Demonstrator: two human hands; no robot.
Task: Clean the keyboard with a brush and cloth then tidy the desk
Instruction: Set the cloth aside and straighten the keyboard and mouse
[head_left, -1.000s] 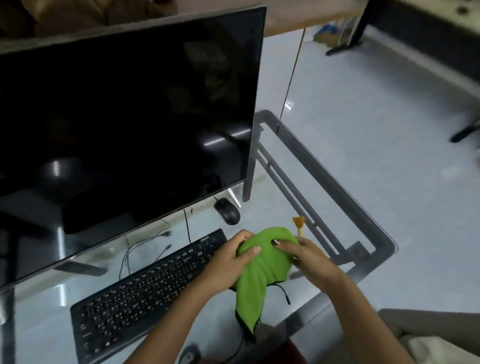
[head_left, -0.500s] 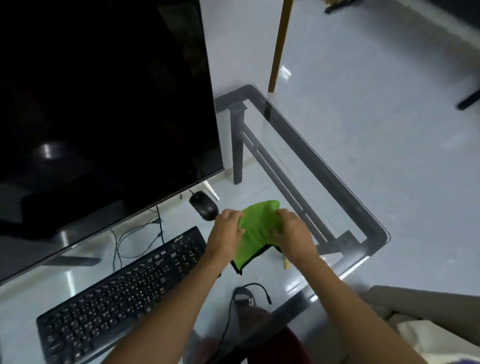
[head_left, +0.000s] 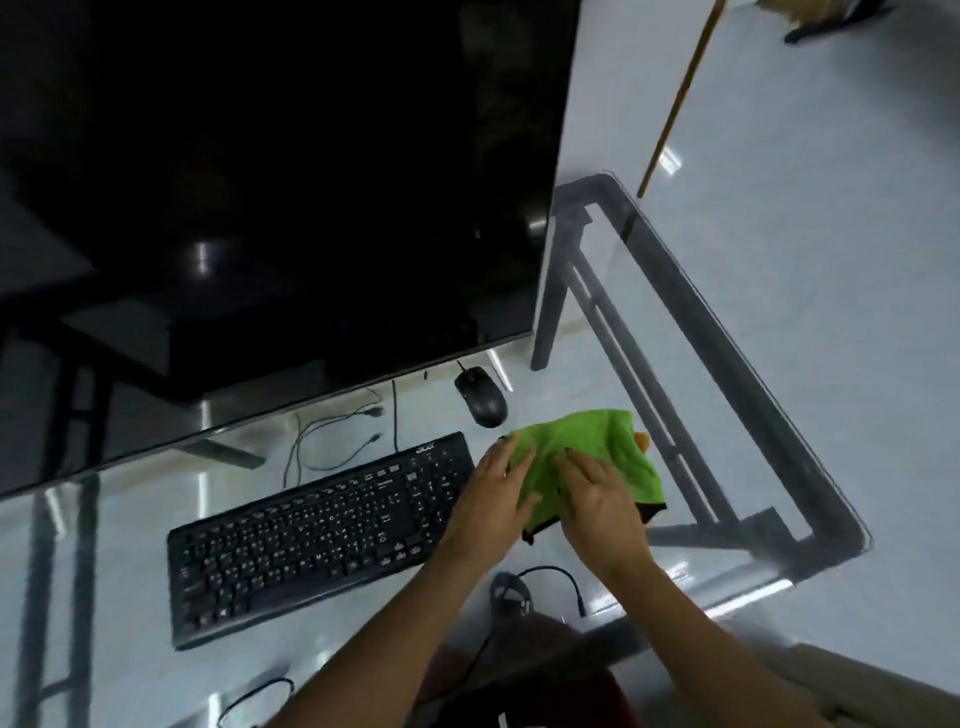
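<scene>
A green cloth (head_left: 597, 441) with a dark edge lies on the glass desk (head_left: 727, 364) just right of the black keyboard (head_left: 322, 530). My left hand (head_left: 493, 499) rests flat on the cloth's left side and my right hand (head_left: 602, 504) presses on its middle, fingers spread. A small yellow-orange tip of the brush (head_left: 644, 441) pokes out from under the cloth's right edge; the rest of the brush is hidden.
A large dark monitor (head_left: 260, 208) stands behind the keyboard. A black mouse (head_left: 480, 397) lies just beyond the cloth. Loose cables (head_left: 332, 436) trail behind the keyboard, and another cable (head_left: 550, 577) lies near the desk's front edge. The desk's right rim (head_left: 810, 467) is close.
The cloth has gone from held up between both hands to lying on the desk, with both hands now flat on top. The brush is now mostly covered.
</scene>
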